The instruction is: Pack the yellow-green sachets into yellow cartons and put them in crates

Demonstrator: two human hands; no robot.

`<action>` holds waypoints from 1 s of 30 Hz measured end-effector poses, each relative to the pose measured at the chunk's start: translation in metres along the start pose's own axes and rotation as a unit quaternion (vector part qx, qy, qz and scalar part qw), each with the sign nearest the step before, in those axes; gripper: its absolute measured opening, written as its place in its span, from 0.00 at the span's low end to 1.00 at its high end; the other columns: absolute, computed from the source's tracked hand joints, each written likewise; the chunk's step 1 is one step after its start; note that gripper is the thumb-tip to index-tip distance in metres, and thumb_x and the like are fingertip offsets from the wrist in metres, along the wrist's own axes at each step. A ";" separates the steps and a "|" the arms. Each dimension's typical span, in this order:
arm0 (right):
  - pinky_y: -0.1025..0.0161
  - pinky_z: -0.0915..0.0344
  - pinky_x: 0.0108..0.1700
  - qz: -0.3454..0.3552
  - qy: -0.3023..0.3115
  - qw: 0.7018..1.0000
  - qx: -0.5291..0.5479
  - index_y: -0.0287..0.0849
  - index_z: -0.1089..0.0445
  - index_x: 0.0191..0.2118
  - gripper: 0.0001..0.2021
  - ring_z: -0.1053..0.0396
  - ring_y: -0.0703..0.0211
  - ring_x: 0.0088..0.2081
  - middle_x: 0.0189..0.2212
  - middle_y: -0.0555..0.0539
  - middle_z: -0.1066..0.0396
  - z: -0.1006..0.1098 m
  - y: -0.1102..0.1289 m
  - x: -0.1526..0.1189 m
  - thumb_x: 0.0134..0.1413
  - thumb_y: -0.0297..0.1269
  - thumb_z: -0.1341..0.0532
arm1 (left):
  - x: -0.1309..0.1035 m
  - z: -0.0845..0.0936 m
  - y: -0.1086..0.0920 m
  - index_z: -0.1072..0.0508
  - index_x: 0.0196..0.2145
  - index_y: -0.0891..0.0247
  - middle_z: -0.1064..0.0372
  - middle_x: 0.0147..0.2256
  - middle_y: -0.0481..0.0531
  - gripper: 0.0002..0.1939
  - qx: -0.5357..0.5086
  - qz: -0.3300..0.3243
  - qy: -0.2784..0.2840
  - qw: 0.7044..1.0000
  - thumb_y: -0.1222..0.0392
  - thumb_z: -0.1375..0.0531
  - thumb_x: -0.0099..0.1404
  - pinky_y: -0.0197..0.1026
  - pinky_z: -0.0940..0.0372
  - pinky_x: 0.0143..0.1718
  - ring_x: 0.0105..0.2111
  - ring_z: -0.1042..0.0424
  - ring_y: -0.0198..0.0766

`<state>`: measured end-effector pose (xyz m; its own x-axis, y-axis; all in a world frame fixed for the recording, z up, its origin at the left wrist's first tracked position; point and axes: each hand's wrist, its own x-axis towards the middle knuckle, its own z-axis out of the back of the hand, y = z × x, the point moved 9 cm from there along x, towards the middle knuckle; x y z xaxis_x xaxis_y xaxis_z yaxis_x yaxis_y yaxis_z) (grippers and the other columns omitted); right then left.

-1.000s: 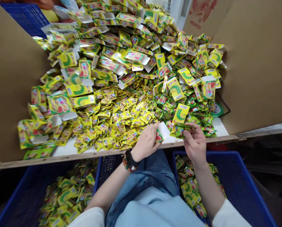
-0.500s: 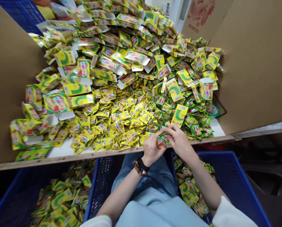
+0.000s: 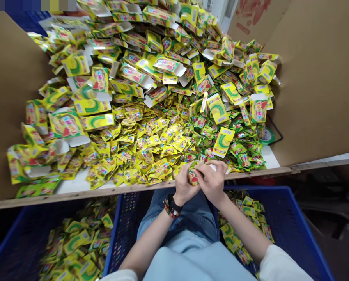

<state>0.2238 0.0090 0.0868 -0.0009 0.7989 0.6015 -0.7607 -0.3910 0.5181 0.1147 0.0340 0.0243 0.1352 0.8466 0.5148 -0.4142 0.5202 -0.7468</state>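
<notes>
At the front edge of the table, my left hand (image 3: pixel 185 184) is closed around a small yellow-green candy box (image 3: pixel 193 178) with a watermelon picture. My right hand (image 3: pixel 213 180) meets it from the other side, thumb and bent fingers pressed at the box's upper end. Fingers hide most of the box. Just beyond my hands lie yellow candy sachets (image 3: pixel 159 168) and, to the right, green candy sachets (image 3: pixel 238 150). A loose flat-looking yellow box (image 3: pixel 223 142) rests on the green ones.
A high heap of small cartons (image 3: pixel 168 64), many with flaps open, rises behind the sachets. Cardboard walls (image 3: pixel 317 86) stand on both sides. Below the wooden edge (image 3: pixel 151 188), blue crates (image 3: pixel 297 218) with filled boxes flank my legs. Green strips (image 3: pixel 39 188) lie front left.
My right hand has turned and curled over the top of the box, its fingers now bunched against my left hand. Both hands have shifted slightly left.
</notes>
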 end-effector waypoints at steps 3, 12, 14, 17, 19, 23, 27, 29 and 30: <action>0.42 0.44 0.55 -0.003 -0.017 0.999 -0.034 0.52 0.25 0.43 0.10 0.34 0.44 0.53 0.39 0.48 0.22 0.007 -0.003 -0.005 0.57 0.32 0.38 | 0.001 -0.004 -0.004 0.39 0.58 0.58 0.29 0.49 0.59 0.30 0.007 -0.008 0.020 1.000 0.60 0.40 0.58 0.51 0.31 0.50 0.48 0.27 0.47; 0.43 0.51 0.56 -0.092 -0.035 0.995 0.013 0.50 0.25 0.35 0.07 0.30 0.46 0.48 0.31 0.50 0.21 0.006 -0.002 -0.002 0.59 0.32 0.40 | 0.000 -0.002 -0.002 0.39 0.59 0.57 0.29 0.49 0.58 0.29 -0.018 0.005 0.019 1.000 0.60 0.40 0.59 0.50 0.31 0.49 0.48 0.27 0.48; 0.43 0.56 0.58 -0.073 0.016 0.997 0.020 0.50 0.25 0.37 0.10 0.29 0.47 0.50 0.32 0.51 0.20 0.001 0.005 -0.003 0.60 0.29 0.43 | 0.000 -0.002 -0.002 0.39 0.58 0.57 0.28 0.49 0.59 0.27 -0.015 0.005 0.024 1.000 0.60 0.41 0.61 0.50 0.31 0.49 0.47 0.27 0.49; 0.45 0.58 0.59 -0.054 0.066 0.996 0.024 0.50 0.26 0.41 0.12 0.30 0.49 0.53 0.35 0.50 0.20 0.001 0.009 -0.001 0.60 0.27 0.45 | 0.001 -0.003 -0.004 0.40 0.59 0.58 0.29 0.49 0.60 0.28 -0.004 -0.004 0.032 0.999 0.60 0.42 0.62 0.49 0.31 0.48 0.47 0.27 0.49; 0.45 0.57 0.59 -0.066 0.064 0.996 0.017 0.49 0.25 0.41 0.10 0.30 0.49 0.54 0.37 0.49 0.20 0.008 0.005 0.002 0.60 0.30 0.43 | 0.001 -0.004 -0.008 0.41 0.60 0.59 0.29 0.50 0.60 0.29 0.007 -0.025 0.029 0.999 0.60 0.41 0.61 0.49 0.31 0.48 0.48 0.27 0.49; 0.43 0.58 0.60 -0.120 0.069 0.990 0.013 0.49 0.25 0.42 0.08 0.30 0.47 0.53 0.37 0.47 0.20 0.011 -0.011 0.009 0.57 0.34 0.39 | 0.001 -0.003 -0.017 0.42 0.59 0.61 0.29 0.47 0.60 0.31 0.043 -0.074 0.013 0.996 0.60 0.40 0.59 0.49 0.29 0.45 0.45 0.27 0.48; 0.45 0.52 0.57 -0.161 0.078 0.982 0.062 0.48 0.24 0.34 0.07 0.26 0.51 0.45 0.37 0.48 0.21 0.010 -0.021 0.009 0.57 0.34 0.41 | 0.001 -0.007 -0.014 0.39 0.56 0.62 0.28 0.43 0.60 0.30 0.081 -0.061 0.034 0.994 0.59 0.39 0.56 0.48 0.29 0.40 0.41 0.26 0.48; 0.46 0.51 0.57 -0.167 0.057 0.982 0.068 0.48 0.24 0.32 0.07 0.26 0.52 0.43 0.36 0.48 0.21 0.016 -0.022 0.010 0.57 0.34 0.40 | 0.000 -0.008 -0.011 0.38 0.54 0.62 0.28 0.40 0.57 0.30 0.092 -0.046 0.045 0.994 0.59 0.38 0.53 0.47 0.29 0.37 0.37 0.26 0.48; 0.46 0.51 0.57 -0.163 0.048 0.984 0.060 0.48 0.24 0.32 0.07 0.26 0.52 0.43 0.36 0.48 0.22 0.020 -0.020 0.011 0.57 0.34 0.40 | -0.001 -0.008 -0.010 0.38 0.52 0.62 0.28 0.38 0.56 0.29 0.095 -0.042 0.042 0.994 0.59 0.38 0.53 0.46 0.29 0.35 0.36 0.26 0.47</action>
<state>0.2523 0.0167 0.0956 0.1660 0.9277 0.3343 -0.6483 -0.1528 0.7459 0.1257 0.0293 0.0280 0.2486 0.8112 0.5293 -0.5590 0.5664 -0.6055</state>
